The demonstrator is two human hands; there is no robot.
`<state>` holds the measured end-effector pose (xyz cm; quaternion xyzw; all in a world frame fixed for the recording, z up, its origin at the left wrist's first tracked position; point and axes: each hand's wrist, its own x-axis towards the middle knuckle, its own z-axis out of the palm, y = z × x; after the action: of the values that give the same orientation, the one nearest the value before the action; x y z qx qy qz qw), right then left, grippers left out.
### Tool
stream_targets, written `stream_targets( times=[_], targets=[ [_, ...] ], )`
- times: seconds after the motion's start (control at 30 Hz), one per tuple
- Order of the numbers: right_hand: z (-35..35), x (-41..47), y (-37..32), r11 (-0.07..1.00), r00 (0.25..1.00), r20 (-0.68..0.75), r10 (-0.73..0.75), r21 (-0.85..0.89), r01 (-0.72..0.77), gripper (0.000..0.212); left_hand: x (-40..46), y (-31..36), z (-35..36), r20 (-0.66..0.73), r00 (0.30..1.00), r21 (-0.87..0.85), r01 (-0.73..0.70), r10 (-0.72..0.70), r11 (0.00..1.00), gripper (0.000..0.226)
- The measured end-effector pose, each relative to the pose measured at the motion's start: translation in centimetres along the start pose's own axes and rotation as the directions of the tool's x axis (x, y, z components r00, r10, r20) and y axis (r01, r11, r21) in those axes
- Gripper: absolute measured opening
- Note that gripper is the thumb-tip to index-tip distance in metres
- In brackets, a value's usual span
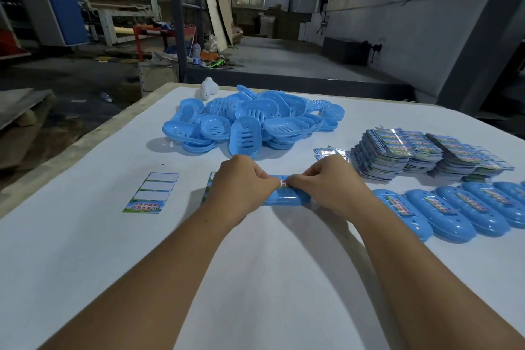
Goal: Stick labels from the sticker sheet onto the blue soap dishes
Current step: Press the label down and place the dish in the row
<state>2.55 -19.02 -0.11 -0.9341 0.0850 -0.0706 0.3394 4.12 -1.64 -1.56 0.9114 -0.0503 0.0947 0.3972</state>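
- Head view looks down on a white-covered work table [278, 278], where both bare forearms reach forward and meet over one upturned blue oval plastic soap dish [287, 197] near the table's middle.
- That dish lies with its long axis running left to right, straight across the person's front, so each hand covers one end.
- A small printed paper label [283, 181] shows only as a sliver between the two hands, on the dish's upper surface near its far edge; most of it is hidden.
- Left hand [243, 182] has its fingers curled down over the dish's left end, thumb and fingertips pinching or pressing the label's left part; the exact contact is hidden.
- Right hand [326, 182] mirrors it on the right end, fingers curled onto the label and dish.
- Both hands are equally near the label, so smoothing it flat probably means sliding outward along the long axis, left hand leftward and right hand rightward.
- A partly used sticker sheet [208, 187] peeks out just beyond the left wrist; a spent sheet with three blank white slots [152, 192] lies further left, well apart.
- Unlabelled blue dishes sit in a loose heap [250, 119] beyond the hands.
- Finished labelled dishes form an overlapping row [443, 210] to the right, with stacks of fresh sticker sheets [420, 153] behind them.
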Motion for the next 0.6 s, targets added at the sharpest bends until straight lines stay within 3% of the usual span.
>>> stream_targets(
  times=[0.17, 0.37, 0.5, 0.6],
  targets=[
    [0.6, -0.1, -0.4, 0.981, 0.992, -0.106, -0.075, -0.185, 0.054, 0.042, -0.1, 0.3, 0.7, -0.061, 0.995, 0.110, -0.072, 0.079, 0.991, 0.037],
    [0.8, 0.0, -0.8, 0.945, 0.981, -0.149, -0.121, -0.321, 0.068, 0.040, 0.2, 0.1, 0.7, -0.084, 0.993, 0.135, -0.069, 0.081, 0.988, 0.033],
    [0.7, -0.4, -0.7, 0.939, 0.974, -0.170, -0.150, -0.333, 0.086, 0.043, 0.2, -0.2, 0.8, -0.066, 0.994, 0.138, -0.074, 0.084, 0.988, 0.032],
    [0.6, -1.0, -0.4, 0.951, 0.961, -0.109, -0.256, -0.209, 0.230, 0.048, 0.3, -0.2, 0.7, -0.058, 0.996, 0.114, -0.059, 0.066, 0.992, 0.023]
  ],
)
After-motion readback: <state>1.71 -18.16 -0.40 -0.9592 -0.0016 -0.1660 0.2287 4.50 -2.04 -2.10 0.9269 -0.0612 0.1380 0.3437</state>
